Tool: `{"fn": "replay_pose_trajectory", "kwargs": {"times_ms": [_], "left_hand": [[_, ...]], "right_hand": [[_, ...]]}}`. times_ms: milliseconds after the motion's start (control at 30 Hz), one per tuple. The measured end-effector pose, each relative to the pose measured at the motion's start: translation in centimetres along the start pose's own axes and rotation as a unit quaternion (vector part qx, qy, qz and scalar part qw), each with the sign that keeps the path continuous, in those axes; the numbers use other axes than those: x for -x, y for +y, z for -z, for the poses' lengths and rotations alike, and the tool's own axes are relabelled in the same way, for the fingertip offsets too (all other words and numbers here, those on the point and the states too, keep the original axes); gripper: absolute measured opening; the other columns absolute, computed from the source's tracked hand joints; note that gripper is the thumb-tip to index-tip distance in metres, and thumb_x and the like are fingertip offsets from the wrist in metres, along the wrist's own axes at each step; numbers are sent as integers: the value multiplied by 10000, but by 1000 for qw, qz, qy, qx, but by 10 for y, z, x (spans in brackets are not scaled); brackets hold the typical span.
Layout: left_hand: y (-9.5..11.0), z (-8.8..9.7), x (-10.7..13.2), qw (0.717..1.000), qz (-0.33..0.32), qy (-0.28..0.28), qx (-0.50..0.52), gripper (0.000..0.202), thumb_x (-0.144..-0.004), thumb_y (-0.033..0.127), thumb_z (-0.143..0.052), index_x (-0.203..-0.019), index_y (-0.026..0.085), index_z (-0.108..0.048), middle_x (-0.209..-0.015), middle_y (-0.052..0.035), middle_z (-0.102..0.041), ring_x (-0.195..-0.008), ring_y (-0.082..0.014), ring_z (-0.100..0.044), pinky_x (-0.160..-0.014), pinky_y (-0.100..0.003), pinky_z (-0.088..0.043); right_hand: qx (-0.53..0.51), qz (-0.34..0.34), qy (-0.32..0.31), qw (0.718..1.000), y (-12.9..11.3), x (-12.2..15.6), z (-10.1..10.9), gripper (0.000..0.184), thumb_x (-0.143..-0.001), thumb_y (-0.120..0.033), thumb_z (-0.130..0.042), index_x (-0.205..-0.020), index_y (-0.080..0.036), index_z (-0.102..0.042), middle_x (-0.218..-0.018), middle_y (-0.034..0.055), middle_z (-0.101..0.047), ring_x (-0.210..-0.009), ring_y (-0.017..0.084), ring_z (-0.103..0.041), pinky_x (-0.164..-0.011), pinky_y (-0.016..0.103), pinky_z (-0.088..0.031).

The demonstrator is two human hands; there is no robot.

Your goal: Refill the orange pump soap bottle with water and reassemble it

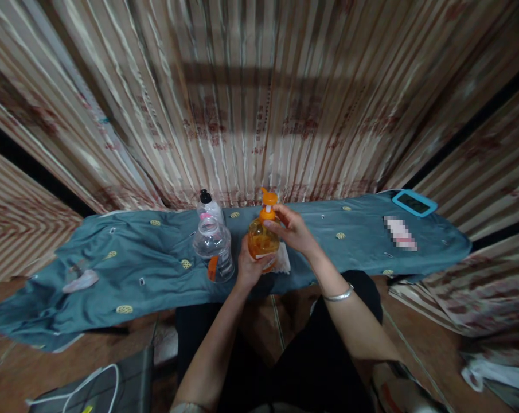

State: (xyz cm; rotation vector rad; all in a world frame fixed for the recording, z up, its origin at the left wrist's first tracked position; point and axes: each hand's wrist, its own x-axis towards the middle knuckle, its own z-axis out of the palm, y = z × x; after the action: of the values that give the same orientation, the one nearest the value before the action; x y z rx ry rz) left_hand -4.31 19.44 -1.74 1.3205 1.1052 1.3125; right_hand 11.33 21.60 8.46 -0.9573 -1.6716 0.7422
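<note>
An orange pump bottle (263, 236) with amber liquid stands upright near the front edge of the cloth-covered table. My left hand (248, 267) is wrapped around the lower part of its body. The fingers of my right hand (296, 230) close on the collar just below the orange pump head (269, 198), which is on the bottle. To the left stands a clear, wide bottle (203, 245) with an open neck and an orange patch on its side. Beside the pump bottle's base, a white packet (284, 261) lies partly hidden.
Behind the clear bottle stands another bottle with a black cap (205, 197). A blue-framed device (414, 203) and a blurred-out pink item (400, 233) lie at the right. Crumpled plastic (82, 281) rests at the left on the teal cloth (156, 255). Striped curtains (242, 115) hang behind.
</note>
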Motion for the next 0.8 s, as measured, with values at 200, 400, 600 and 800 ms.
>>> {"fn": "replay_pose_trajectory", "kwargs": {"times_ms": [200, 400, 600, 800], "left_hand": [[-1, 0, 2, 1000, -7, 0, -18, 824, -638, 291, -951, -1348, 218, -539, -1246, -92, -747, -1165, -300, -741, -1052, -441, -588], [-1, 0, 2, 1000, -10, -9, -6, 837, -647, 307, -948, -1365, 217, -526, -1301, -108, -729, -1198, -308, -726, -1071, -453, -577], [-4, 0, 2, 1000, -26, -14, -5, 846, -652, 334, -948, -1369, 222, -513, -1307, -110, -722, -1215, -314, -717, -1083, -467, -569], [-6, 0, 2, 999, -31, -14, -10, 839, -655, 328, -947, -1364, 214, -513, -1301, -124, -718, -1221, -334, -713, -1090, -506, -565]], "right_hand": [[49, -15, 47, 998, -4, 0, -3, 497, -915, -545, -757, -1250, -195, -646, -1195, 72, -704, -1121, 247, -678, -1065, 531, -519], [57, -7, 23, 998, -2, -1, -2, 429, -952, -595, -688, -1094, -191, -677, -1070, 51, -713, -1012, 213, -689, -981, 476, -560], [101, -5, 34, 994, -15, 3, 3, 563, -892, -603, -755, -1266, -197, -644, -1242, 90, -702, -1137, 256, -673, -1068, 537, -511], [117, -9, 25, 993, -17, 1, 7, 478, -919, -627, -710, -1114, -192, -675, -1128, 67, -719, -1056, 231, -683, -1032, 508, -525]]}}
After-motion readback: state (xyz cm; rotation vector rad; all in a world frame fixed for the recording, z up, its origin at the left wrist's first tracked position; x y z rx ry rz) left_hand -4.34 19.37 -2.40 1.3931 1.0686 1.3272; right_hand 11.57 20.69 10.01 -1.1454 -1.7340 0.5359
